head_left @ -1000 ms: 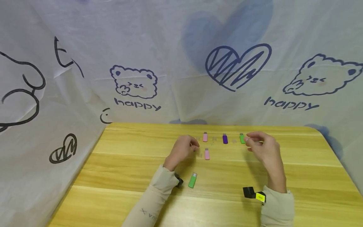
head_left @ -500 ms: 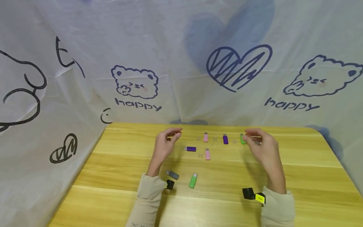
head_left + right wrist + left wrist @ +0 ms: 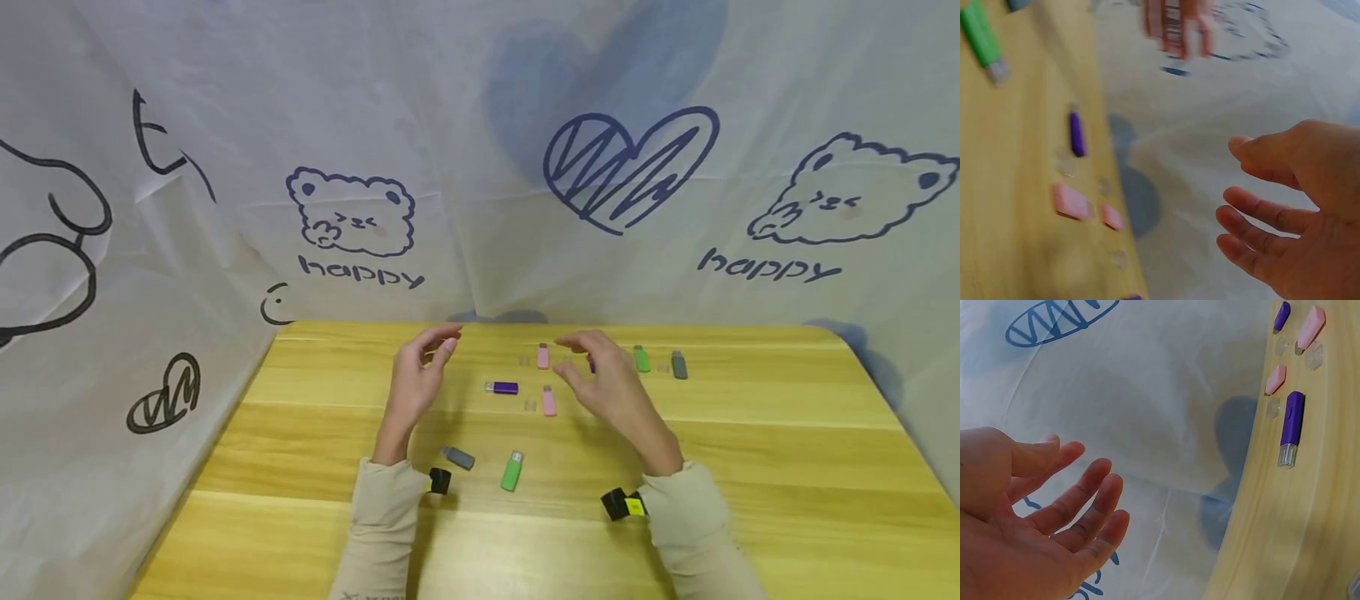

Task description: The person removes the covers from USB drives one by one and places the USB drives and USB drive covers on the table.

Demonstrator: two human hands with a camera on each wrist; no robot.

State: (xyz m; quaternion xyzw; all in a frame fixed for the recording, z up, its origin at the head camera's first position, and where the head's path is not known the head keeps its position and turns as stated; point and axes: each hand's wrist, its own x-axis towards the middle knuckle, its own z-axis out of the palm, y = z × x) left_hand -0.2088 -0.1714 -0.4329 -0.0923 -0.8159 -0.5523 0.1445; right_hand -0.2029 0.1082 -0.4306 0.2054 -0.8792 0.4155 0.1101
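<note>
My left hand is raised over the table's left part, fingers loosely bent and holding nothing. A purple USB stick lies to its right, its connector end pointing left. My right hand hovers, fingers spread and nothing in them, partly covering another purple USB stick. Between the hands lie two pink USB sticks, a far one and a nearer one, with a small clear cap beside the latter. Right of my right hand are a green USB stick and a grey one.
Closer to me on the wooden table lie another grey USB stick and another green one. More clear caps lie among the back row. A white printed cloth hangs behind the table and along its left.
My left hand has drawn back leftward, uncovering the purple stick and the nearer grey one. My right hand has left the green stick and moved left, bringing the far grey stick into full view.
</note>
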